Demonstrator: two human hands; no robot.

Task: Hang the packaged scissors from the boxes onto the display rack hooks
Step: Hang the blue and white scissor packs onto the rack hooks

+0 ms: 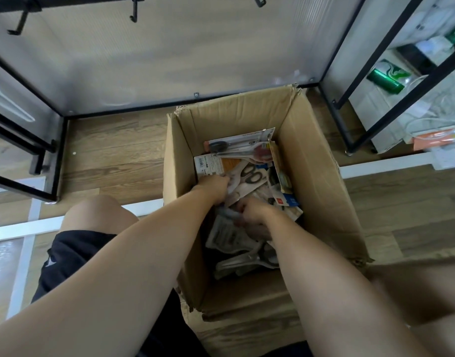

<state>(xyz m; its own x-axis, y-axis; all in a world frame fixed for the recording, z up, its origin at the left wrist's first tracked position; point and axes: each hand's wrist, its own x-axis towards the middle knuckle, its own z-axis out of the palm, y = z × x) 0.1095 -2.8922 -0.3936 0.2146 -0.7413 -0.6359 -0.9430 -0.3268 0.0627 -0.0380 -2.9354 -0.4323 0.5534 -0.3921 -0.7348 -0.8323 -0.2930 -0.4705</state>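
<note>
Cardboard is walling in everything that matters: a tall open cardboard box [311, 161] is standing on the wood floor, just near of the black display rack frame [61, 117], and both hands are reaching down into it among a loose heap of packaged scissors. The left hand [213, 186] is lying on the left side of the heap, its fingers curling onto a pale carded pack holding black-handled scissors [249, 176]; that pack's long axis is running from near-left to far-right, with the handles just past the fingertips, so this hand is the nearer one to it. The right hand [254, 217] is working a little nearer to the person, fingers curled down and seemingly pinching a greyish blister pack [224, 235] beneath it, though blur is hiding the exact grip. Farther in, a red-handled scissors pack [247, 148] is lying crosswise against the far wall. Up at the far edge of the view the rack hooks [133, 11] are jutting out bare, well apart from the box, so any pack lifted out is probably needing a long raise up and away.
</note>
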